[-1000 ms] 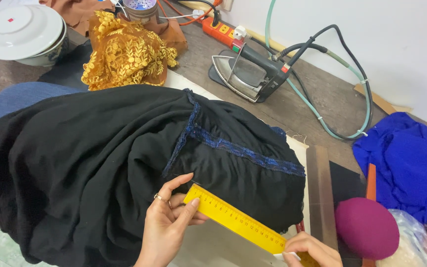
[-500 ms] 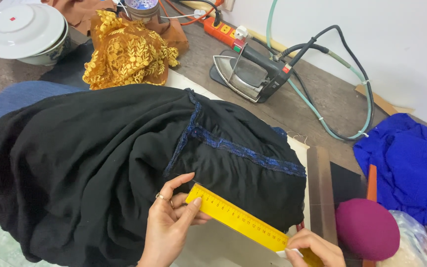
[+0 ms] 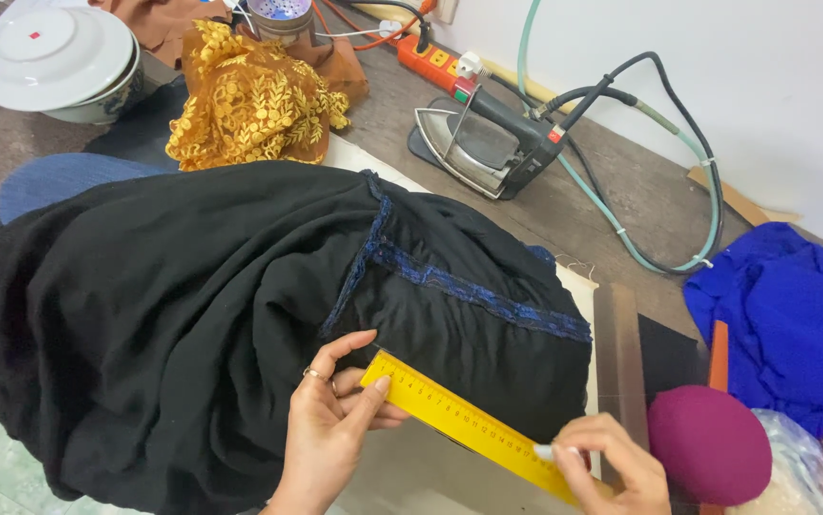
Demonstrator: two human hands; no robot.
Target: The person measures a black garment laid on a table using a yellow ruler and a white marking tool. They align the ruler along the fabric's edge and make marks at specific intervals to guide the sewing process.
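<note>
A black garment (image 3: 173, 315) with blue lace trim (image 3: 469, 286) lies bunched over the table. Along its lower hem rests a yellow ruler (image 3: 459, 420), slanting down to the right. My left hand (image 3: 330, 420), a ring on one finger, presses the ruler's upper left end with thumb and fingers. At the ruler's lower right end my right hand (image 3: 607, 467) pinches a small white piece, perhaps chalk, against the edge.
Behind the garment sit a steam iron (image 3: 488, 143) with hoses, an orange power strip (image 3: 435, 62), gold lace fabric (image 3: 249, 105) and stacked white bowls (image 3: 59, 62). At the right lie bright blue cloth (image 3: 793, 324), a maroon rounded cushion (image 3: 707, 443) and a wooden strip (image 3: 617, 353).
Both hands stay on the ruler; my right hand has edged slightly along its lower end. The garment has not moved.
</note>
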